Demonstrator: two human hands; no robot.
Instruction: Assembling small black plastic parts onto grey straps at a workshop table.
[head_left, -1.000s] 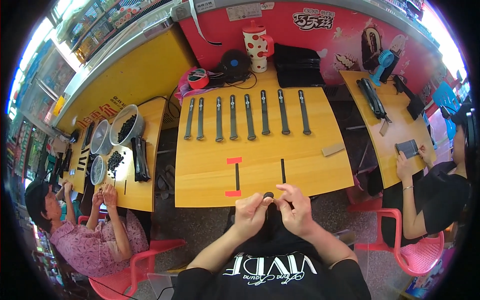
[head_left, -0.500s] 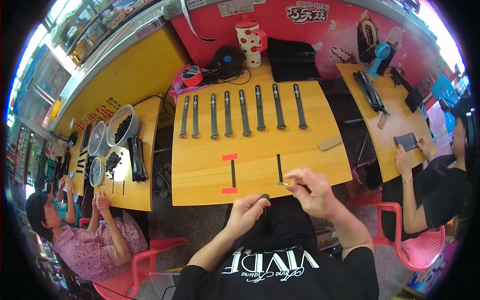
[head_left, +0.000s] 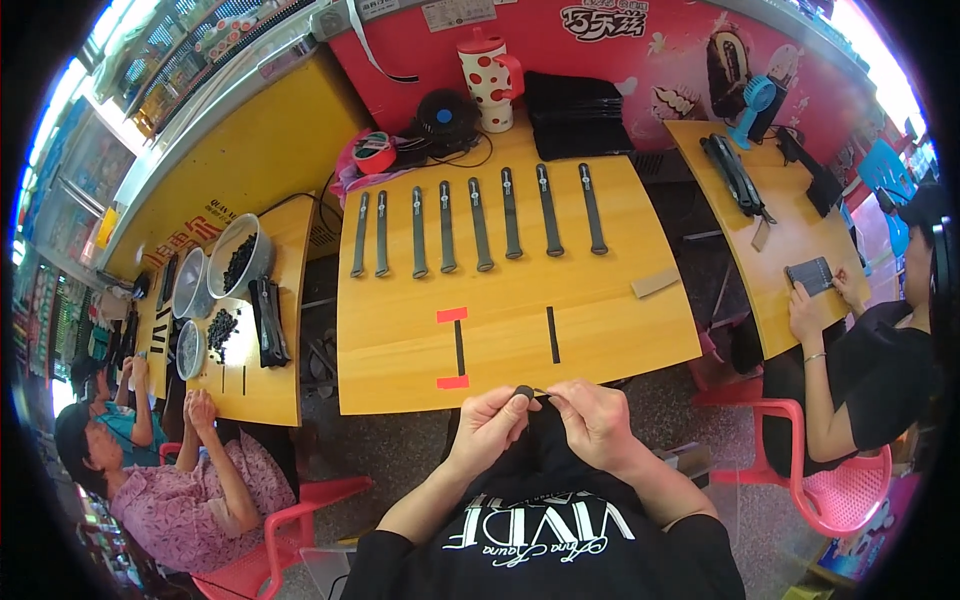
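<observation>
Low over the near table edge, my left hand (head_left: 486,428) pinches a small dark rounded piece (head_left: 524,391), which resembles the broad end of the straps on the table. Its lower part is hidden by my fingers and dark clothing. My right hand (head_left: 597,422) is close beside it, thumb and fingers closed on a thin slender piece (head_left: 541,392) whose tip meets the dark piece. Beyond my hands, a black strip (head_left: 460,348) runs between two red tape pieces (head_left: 452,315), and another black strip (head_left: 553,335) lies to its right.
Several dark straps (head_left: 480,225) lie in a row across the table (head_left: 400,300). Behind them are a black fan (head_left: 445,115), red tape (head_left: 374,153), a spotted tumbler (head_left: 489,85) and black bags (head_left: 575,115). A cardboard piece (head_left: 655,283) lies right. Co-workers sit at both sides.
My right hand has moved left and down from the right-hand black strip, carrying the thin piece to the dark piece in my left hand. The view has shifted slightly.
</observation>
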